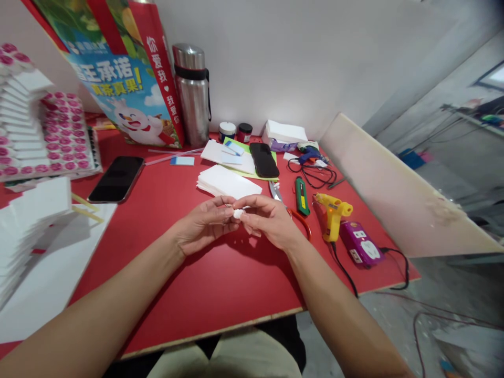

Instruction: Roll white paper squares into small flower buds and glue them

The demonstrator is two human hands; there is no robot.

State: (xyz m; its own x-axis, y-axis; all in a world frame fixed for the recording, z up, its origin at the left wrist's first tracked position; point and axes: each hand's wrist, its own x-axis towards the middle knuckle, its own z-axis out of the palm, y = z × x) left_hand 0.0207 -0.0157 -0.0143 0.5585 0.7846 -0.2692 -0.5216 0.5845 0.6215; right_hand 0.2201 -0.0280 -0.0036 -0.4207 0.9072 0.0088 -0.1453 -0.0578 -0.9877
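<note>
Between both hands, over the middle of the red table, is a small white rolled piece (238,213), perhaps paper; its exact kind is too small to tell. My left hand (208,223) pinches it from the left with thumb and fingers. From the right, my right hand (270,219) pinches the same piece, fingertips touching close to those of the left. Just behind the hands lies a stack of white paper (228,182). Scissors (275,192) with orange handles lie beside my right hand, partly hidden by it.
On the right are a green utility knife (301,196), a yellow glue gun (333,214) and a purple power socket (361,244) with cords. A steel flask (192,97) and a printed bag (129,79) stand behind. Phones (117,179) and white folded-paper structures (27,231) occupy the left.
</note>
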